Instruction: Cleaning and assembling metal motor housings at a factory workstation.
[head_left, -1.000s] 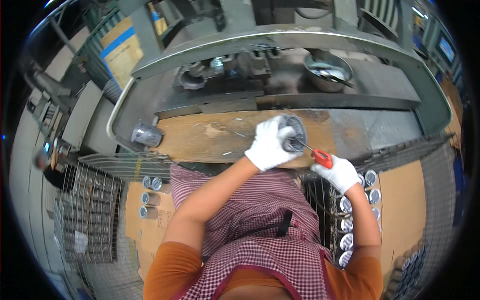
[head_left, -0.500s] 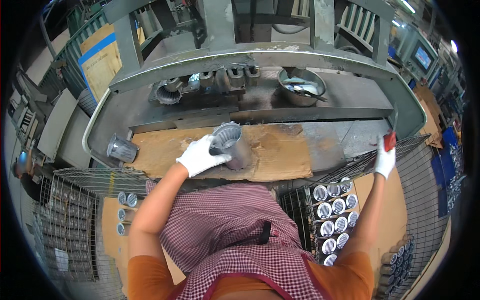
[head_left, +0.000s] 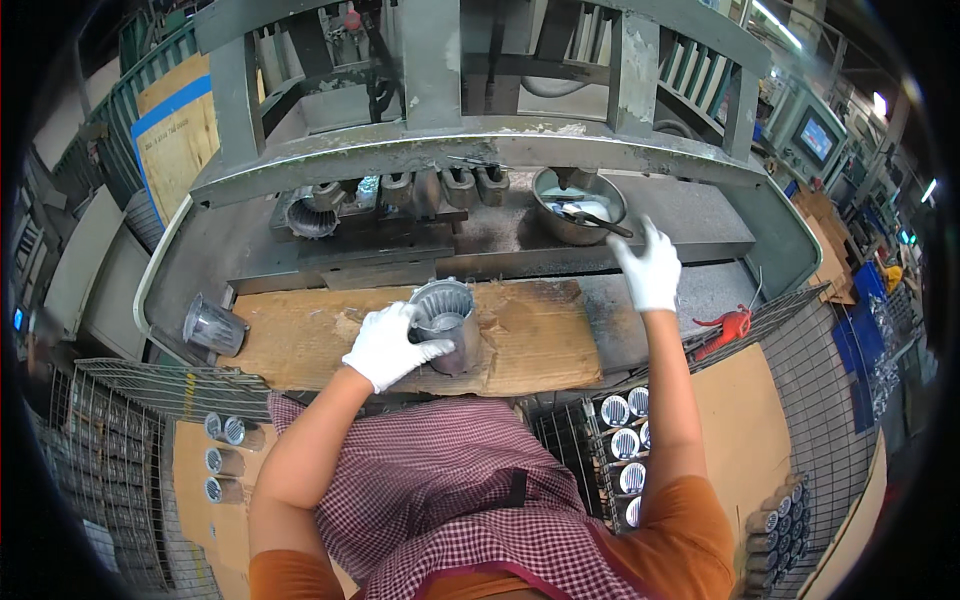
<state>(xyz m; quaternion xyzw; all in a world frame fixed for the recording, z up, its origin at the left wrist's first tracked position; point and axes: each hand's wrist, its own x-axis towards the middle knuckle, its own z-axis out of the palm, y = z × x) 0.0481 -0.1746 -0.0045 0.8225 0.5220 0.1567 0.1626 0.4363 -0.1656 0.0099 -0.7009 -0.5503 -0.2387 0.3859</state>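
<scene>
My left hand (head_left: 388, 345), in a white glove, is closed around the side of a ribbed metal cylinder housing (head_left: 445, 312). The housing stands upright on a cardboard sheet (head_left: 540, 335), its open fluted end facing up. My right hand (head_left: 648, 268), gloved too, has its fingers spread and holds nothing. Just beyond its fingertips, a black handle (head_left: 608, 225) sticks out over the rim of a metal bowl (head_left: 575, 235) with whitish stuff inside. A red air blow gun (head_left: 735, 324) rests at the wire basket's edge, right of that hand.
Another metal cylinder (head_left: 215, 325) lies tilted at the cardboard's left end. Behind, a ribbed ring part (head_left: 312, 215) sits in the machine beneath a heavy frame (head_left: 480, 150). Wire baskets with cardboard layers hold several cylinders (head_left: 225, 460) at left and more (head_left: 625, 443) at right.
My right hand has let go of the red air blow gun and moved left toward the bowl, its fingers opening. My left hand still holds the housing. The whole view has shifted slightly.
</scene>
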